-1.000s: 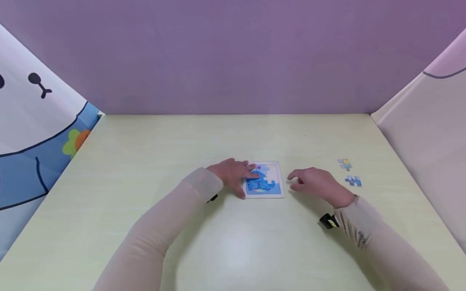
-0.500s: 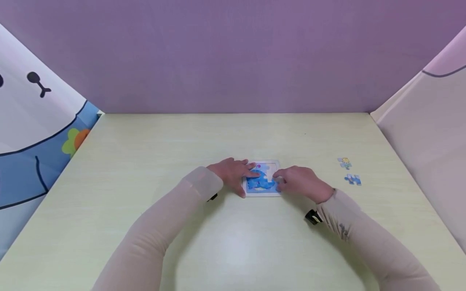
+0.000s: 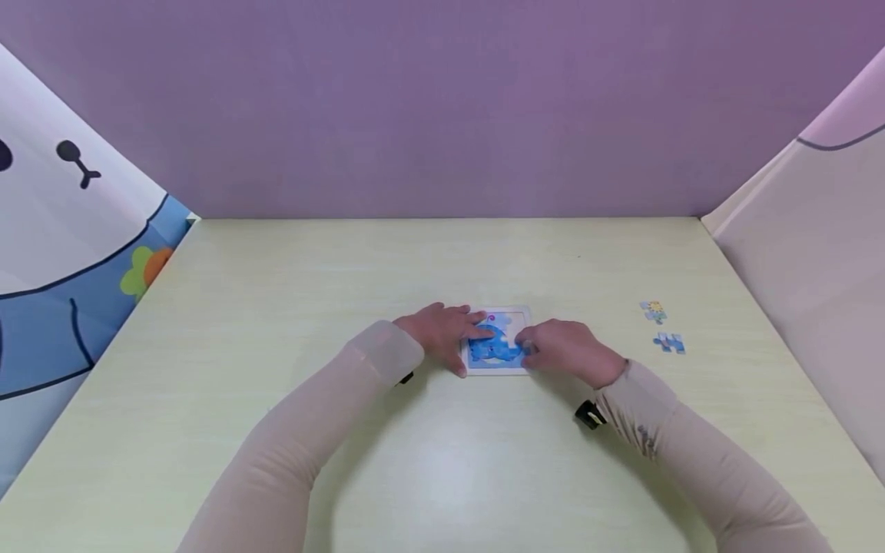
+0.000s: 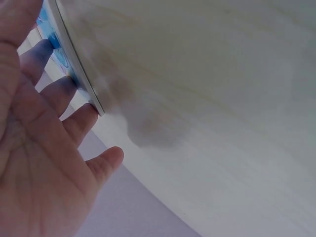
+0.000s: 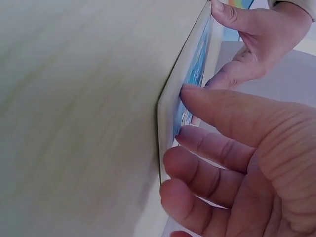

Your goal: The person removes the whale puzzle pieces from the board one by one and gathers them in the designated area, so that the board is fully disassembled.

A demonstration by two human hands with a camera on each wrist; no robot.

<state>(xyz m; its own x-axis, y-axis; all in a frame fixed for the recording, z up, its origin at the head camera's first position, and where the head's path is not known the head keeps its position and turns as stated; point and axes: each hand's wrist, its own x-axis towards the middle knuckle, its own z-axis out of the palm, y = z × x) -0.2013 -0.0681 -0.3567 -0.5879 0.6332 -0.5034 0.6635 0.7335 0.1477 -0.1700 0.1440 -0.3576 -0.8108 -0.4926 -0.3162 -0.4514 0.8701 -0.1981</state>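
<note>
A small jigsaw puzzle with a blue cartoon animal lies in a white frame (image 3: 494, 373) on the table, with a pale gap at its upper right. My left hand (image 3: 442, 332) rests over the left side of the frame, fingers spread and extended onto the picture. In the left wrist view, fingertips (image 4: 66, 85) touch the puzzle near the frame's edge. From the right, my right hand (image 3: 565, 349) reaches onto the puzzle. Its thumb (image 5: 202, 98) and index finger pinch at a blue puzzle piece by the frame's right edge, mostly hidden by the fingers. The other fingers curl beside the frame.
Loose puzzle pieces lie on the table to the right: a light one with a yellow sun (image 3: 653, 311) and a blue one (image 3: 669, 343) just nearer. A purple wall (image 3: 442, 115) closes the table's back, with printed panels at both sides.
My right hand has moved left from beside the frame onto the puzzle's right side. The left hand, the frame and the loose pieces have stayed in place.
</note>
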